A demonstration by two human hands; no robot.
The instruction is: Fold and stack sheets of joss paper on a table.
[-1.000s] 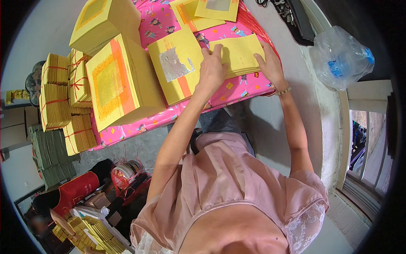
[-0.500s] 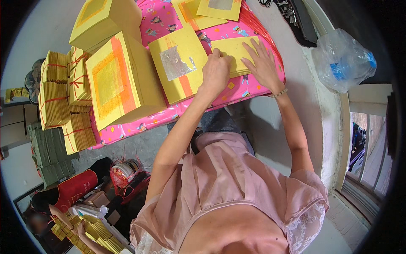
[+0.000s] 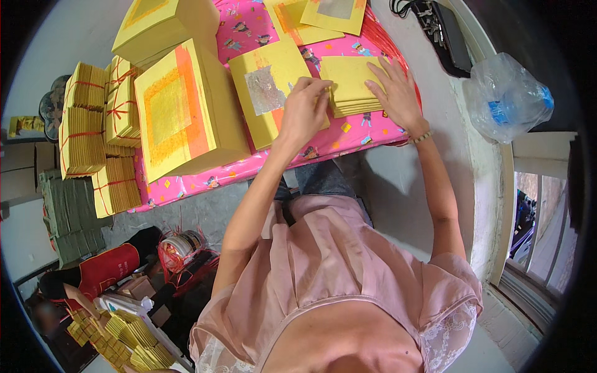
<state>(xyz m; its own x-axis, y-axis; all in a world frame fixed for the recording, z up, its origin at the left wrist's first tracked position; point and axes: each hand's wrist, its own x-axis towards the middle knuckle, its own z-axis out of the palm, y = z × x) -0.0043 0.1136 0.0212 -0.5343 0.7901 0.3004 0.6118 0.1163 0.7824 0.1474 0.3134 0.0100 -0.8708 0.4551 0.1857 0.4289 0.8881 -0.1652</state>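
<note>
A small stack of folded yellow paper point(image 3: 351, 78) lies on the table, its layers showing along the near edge. My right hand point(image 3: 398, 96) rests on the stack's right side, fingers stretched and spread. Just left of the stack, my left hand point(image 3: 303, 112) is closed, its thumb and forefinger pressed together near the stack's left edge. Whether anything thin sits between those fingertips cannot be made out. Beneath and beside the left hand lies a flat yellow sheet point(image 3: 254, 118) with a silver patch and an orange border, partly covered by that hand.
Tall yellow paper stacks point(image 3: 224, 133) and red-tied bundles point(image 3: 84, 140) fill the table's left. More patched sheets point(image 3: 333, 15) lie at the far side, beside red strings point(image 3: 388, 37). A clear plastic bag point(image 3: 507, 99) hangs right. At lower left, a person in red point(image 3: 109, 270) sits by yellow bundles.
My left hand has drawn back from the folded stack's left side, toward the left and nearer me. My right hand stays spread on the stack. The whole view has shifted slightly.
</note>
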